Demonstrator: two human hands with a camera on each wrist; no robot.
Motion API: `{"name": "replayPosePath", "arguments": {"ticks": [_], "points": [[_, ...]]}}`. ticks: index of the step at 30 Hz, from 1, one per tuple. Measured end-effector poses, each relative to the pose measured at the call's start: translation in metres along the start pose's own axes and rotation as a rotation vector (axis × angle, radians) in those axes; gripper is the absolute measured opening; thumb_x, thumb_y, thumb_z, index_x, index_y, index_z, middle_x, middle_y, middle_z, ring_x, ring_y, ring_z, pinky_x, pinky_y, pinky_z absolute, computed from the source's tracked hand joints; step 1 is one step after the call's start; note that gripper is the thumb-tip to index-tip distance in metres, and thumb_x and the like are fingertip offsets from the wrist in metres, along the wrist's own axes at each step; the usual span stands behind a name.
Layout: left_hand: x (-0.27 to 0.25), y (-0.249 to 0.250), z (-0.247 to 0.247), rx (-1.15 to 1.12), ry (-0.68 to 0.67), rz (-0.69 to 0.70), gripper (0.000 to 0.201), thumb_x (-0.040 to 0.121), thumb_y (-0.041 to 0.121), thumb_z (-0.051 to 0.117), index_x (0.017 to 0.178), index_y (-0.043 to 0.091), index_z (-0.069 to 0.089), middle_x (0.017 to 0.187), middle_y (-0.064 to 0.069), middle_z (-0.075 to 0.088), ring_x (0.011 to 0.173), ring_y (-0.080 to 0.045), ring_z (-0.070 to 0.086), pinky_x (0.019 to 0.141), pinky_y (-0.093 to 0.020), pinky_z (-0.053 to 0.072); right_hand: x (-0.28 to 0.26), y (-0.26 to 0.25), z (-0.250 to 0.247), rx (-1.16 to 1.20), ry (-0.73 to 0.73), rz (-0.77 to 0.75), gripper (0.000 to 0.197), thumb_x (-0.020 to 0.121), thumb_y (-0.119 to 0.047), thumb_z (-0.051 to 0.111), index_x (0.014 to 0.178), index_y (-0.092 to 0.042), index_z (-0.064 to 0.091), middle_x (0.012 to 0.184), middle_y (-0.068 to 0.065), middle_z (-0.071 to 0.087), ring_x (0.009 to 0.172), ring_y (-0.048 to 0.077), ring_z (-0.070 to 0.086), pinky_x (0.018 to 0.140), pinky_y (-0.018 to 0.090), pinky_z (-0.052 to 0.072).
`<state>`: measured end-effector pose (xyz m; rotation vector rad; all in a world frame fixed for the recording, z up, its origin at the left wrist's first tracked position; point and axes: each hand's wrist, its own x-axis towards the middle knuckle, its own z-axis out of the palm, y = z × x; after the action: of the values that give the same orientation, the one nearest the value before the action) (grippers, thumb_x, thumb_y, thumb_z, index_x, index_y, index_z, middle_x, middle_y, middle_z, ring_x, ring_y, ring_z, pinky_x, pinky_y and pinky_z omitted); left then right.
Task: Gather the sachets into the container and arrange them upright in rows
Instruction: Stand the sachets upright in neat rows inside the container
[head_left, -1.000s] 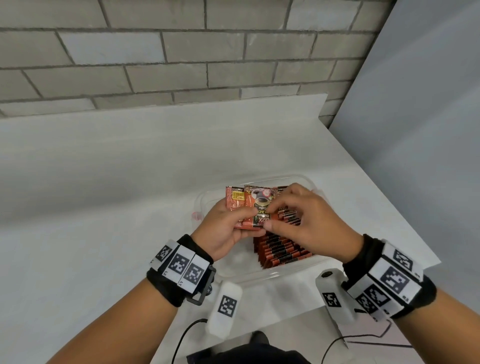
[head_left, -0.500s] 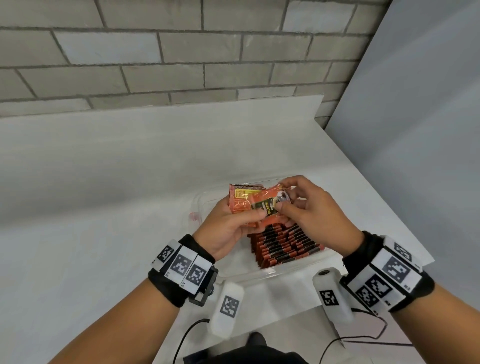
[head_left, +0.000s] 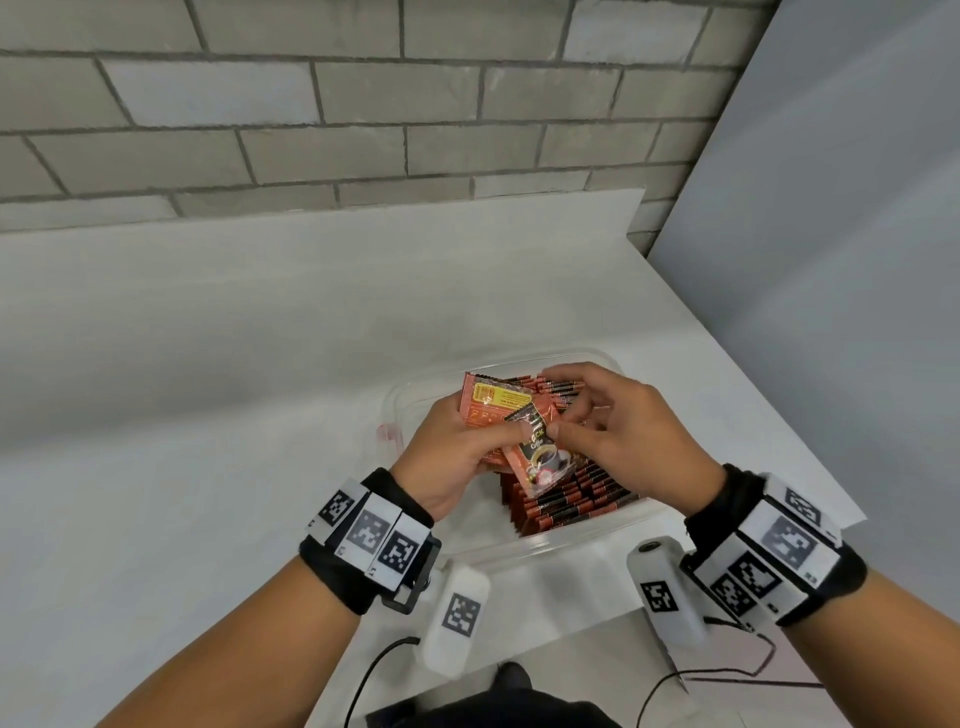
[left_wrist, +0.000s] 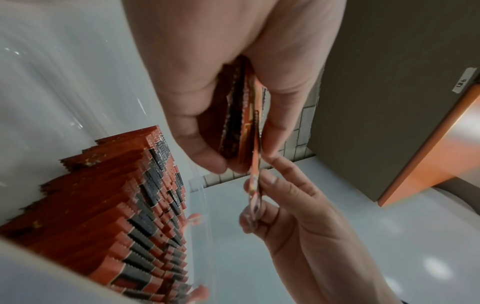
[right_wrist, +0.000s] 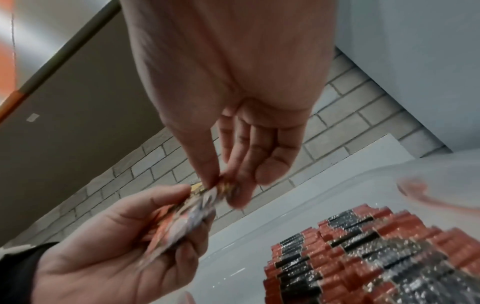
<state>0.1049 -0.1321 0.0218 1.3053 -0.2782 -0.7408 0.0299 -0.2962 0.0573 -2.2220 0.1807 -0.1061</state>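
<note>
1. Sitting on my white table (head_left: 208, 415), the clear container (head_left: 566, 545) holds upright rows of sachets (head_left: 576, 506).
2. Above the container, my left hand (head_left: 447, 462) grips a small stack of sachets (head_left: 488, 410).
3. My right hand (head_left: 618, 441) pinches one tilted sachet (head_left: 540, 457) against that stack.

left hand (left_wrist: 207, 86) grips sachet stack (left_wrist: 239, 115) | right hand (left_wrist: 293, 207) pinches front sachet (left_wrist: 255, 183)
</note>
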Motion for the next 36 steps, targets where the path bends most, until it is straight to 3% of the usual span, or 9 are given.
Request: {"name": "replayPosePath", "arguments": {"ticks": [4,7,10,12,15,19,23,31,36], "points": [[-0.001,0.0,0.0,0.034,-0.016,0.011,0.031,0.08,-0.002,0.069,0.11,0.0,0.064,0.101,-0.017,0.071,0.086,-0.028,0.069,0.073,-0.039,0.057,-0.004,-0.003,0.0,-0.16,-0.037,-0.117,0.049,0.084,-0.012,0.068,0.129,-0.028,0.055,0.094,-0.014,0.06,0.079,-0.002,0.06,0.067,0.006,0.044],[-0.002,0.003,-0.001,0.005,-0.036,0.005,0.042,0.074,0.015,0.073,0.112,0.002,0.063,0.1,-0.013,0.071,0.087,-0.025,0.069,0.074,-0.037,0.056,-0.006,-0.004,-0.004,-0.079,-0.082,-0.143,0.042,0.087,-0.002,0.062,0.124,-0.021,0.059,0.097,-0.01,0.062,0.076,0.002,0.062,0.069,0.01,0.046],[-0.001,0.006,-0.008,-0.087,-0.004,-0.024,0.044,0.071,0.03,0.069,0.108,0.007,0.062,0.092,-0.008,0.069,0.079,-0.02,0.066,0.07,-0.033,0.054,-0.01,0.007,-0.011,-0.13,-0.184,-0.118,0.033,0.09,0.0,0.057,0.114,-0.021,0.063,0.105,-0.009,0.06,0.088,0.004,0.06,0.079,0.018,0.048],[-0.001,0.007,-0.015,-0.182,0.022,-0.039,0.039,0.071,0.028,0.067,0.105,0.009,0.062,0.087,-0.008,0.068,0.071,-0.017,0.065,0.064,-0.03,0.054,-0.015,0.016,-0.014,-0.176,-0.239,-0.09,0.029,0.091,0.0,0.055,0.102,-0.025,0.063,0.098,-0.009,0.06,0.083,0.005,0.06,0.075,0.022,0.049],[-0.001,0.006,-0.022,-0.248,0.031,-0.049,0.03,0.072,0.024,0.066,0.099,0.011,0.063,0.082,-0.008,0.069,0.067,-0.017,0.066,0.06,-0.029,0.054,-0.023,0.024,-0.013,-0.22,-0.324,-0.059,0.024,0.091,0.0,0.053,0.096,-0.021,0.062,0.09,-0.008,0.064,0.076,0.008,0.064,0.071,0.029,0.054],[0.0,0.003,-0.025,-0.243,0.033,-0.056,0.028,0.072,0.023,0.066,0.098,0.012,0.064,0.082,-0.007,0.07,0.069,-0.017,0.066,0.06,-0.029,0.055,-0.025,0.03,-0.008,-0.34,-0.387,-0.053,0.021,0.091,-0.005,0.056,0.096,-0.02,0.069,0.086,-0.017,0.065,0.08,0.002,0.062,0.072,0.018,0.05],[0.002,0.002,-0.024,-0.234,0.042,-0.068,0.027,0.076,0.021,0.064,0.101,0.01,0.063,0.083,-0.007,0.07,0.07,-0.018,0.067,0.06,-0.029,0.055,-0.024,0.032,-0.004,-0.471,-0.364,-0.101,0.016,0.09,-0.017,0.06,0.099,-0.022,0.073,0.092,-0.013,0.061,0.082,-0.002,0.054,0.076,0.012,0.044],[0.009,-0.003,-0.022,-0.183,0.063,-0.12,0.02,0.088,0.016,0.061,0.107,0.008,0.062,0.084,-0.007,0.07,0.07,-0.017,0.066,0.06,-0.028,0.054,-0.01,0.02,0.004,-0.629,-0.524,-0.075,0.02,0.092,-0.012,0.055,0.099,-0.017,0.073,0.096,-0.006,0.066,0.08,0.001,0.049,0.075,0.015,0.042],[0.012,-0.006,-0.022,-0.182,0.077,-0.14,0.019,0.089,0.016,0.061,0.106,0.009,0.062,0.084,-0.007,0.07,0.069,-0.016,0.066,0.06,-0.028,0.054,-0.007,0.019,0.009,-0.727,-0.564,-0.075,0.016,0.087,-0.008,0.057,0.087,-0.016,0.071,0.088,-0.005,0.068,0.079,0.008,0.057,0.075,0.026,0.049]]}}
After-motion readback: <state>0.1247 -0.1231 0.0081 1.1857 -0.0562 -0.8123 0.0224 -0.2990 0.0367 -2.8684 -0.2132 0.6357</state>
